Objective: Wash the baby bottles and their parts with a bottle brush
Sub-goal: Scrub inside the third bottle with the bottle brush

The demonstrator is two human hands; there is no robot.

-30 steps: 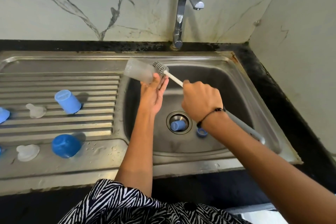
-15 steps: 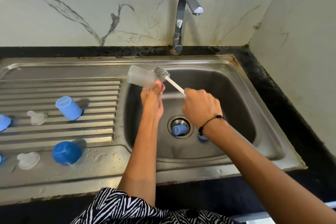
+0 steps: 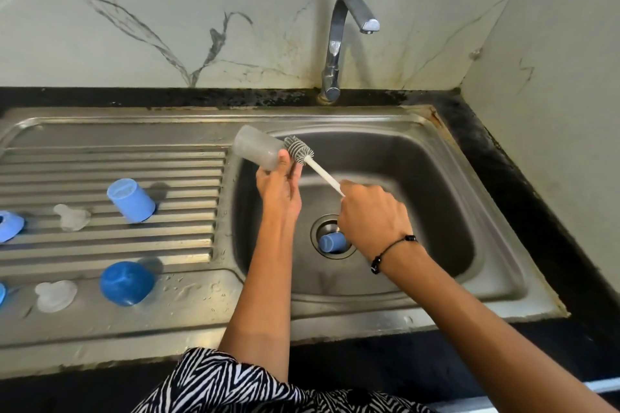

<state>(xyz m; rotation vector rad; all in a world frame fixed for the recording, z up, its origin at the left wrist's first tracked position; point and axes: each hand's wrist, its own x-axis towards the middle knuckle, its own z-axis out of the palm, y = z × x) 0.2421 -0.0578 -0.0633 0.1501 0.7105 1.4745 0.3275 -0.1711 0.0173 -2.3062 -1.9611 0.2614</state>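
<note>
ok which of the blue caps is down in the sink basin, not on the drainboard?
The small blue cap lying on its side on the drain. The other two sit on the drainboard.

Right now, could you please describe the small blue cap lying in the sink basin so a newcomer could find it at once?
Start at the steel sink basin below the tap and look down to its round drain. The small blue cap lies on its side right in that drain, just beside the right hand. The other blue pieces all sit out on the ribbed draining board.

Steel sink (image 3: 396, 307), curved tap (image 3: 339, 43), veined marble wall (image 3: 134, 10), black counter (image 3: 536, 211)
</note>
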